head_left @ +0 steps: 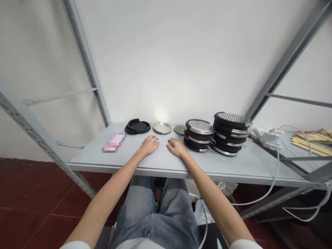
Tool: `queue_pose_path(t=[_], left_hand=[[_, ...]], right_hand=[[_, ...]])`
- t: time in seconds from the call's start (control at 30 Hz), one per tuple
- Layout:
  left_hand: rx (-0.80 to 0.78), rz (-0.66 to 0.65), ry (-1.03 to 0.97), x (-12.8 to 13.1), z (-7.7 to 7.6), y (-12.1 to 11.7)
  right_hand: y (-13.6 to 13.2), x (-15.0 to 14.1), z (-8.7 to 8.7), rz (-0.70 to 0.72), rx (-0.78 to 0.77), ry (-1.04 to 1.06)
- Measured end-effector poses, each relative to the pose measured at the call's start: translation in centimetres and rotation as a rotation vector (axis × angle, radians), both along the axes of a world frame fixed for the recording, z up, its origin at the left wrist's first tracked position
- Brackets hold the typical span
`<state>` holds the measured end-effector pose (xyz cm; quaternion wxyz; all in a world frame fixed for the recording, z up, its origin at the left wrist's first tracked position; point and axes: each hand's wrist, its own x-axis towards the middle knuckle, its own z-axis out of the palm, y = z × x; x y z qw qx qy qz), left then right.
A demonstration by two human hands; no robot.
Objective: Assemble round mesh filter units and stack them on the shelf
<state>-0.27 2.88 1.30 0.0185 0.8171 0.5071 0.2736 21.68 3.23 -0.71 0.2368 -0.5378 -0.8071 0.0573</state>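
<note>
My left hand (149,145) lies palm down on the grey shelf (160,162), fingers stretched flat and holding nothing. My right hand (176,147) rests the same way just beside it, a small gap between them. Behind the hands stand a black round holder (137,126), a shiny metal disc (162,128) and a small perforated metal disc (180,129). To the right of my right hand are two stacks of black round cases with perforated metal tops, a lower stack (199,135) and a taller stack (231,133).
A blurred pink patch (114,142) lies on the shelf at the left. Slanted grey shelf struts rise on both sides. At the far right are a white box (268,138), yellow strips (311,141) and white cables (275,180). My jeans-clad legs show under the shelf.
</note>
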Motion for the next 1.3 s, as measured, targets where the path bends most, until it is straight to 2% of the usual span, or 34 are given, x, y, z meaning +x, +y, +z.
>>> queue_pose_path(t=[0.23, 0.8, 1.3], left_hand=[[0.045, 0.065, -0.021, 0.1, -1.4, 0.0], [-0.034, 0.059, 0.014, 0.1, -1.0, -0.7], [-0.029, 0.047, -0.025, 0.0, -0.9, -0.6]], right_hand=[[0.1, 0.0, -0.2, -0.002, -0.009, 0.006], [0.3, 0.1, -0.3, 0.008, 0.004, 0.001], [0.1, -0.1, -0.2, -0.010, -0.007, 0.030]])
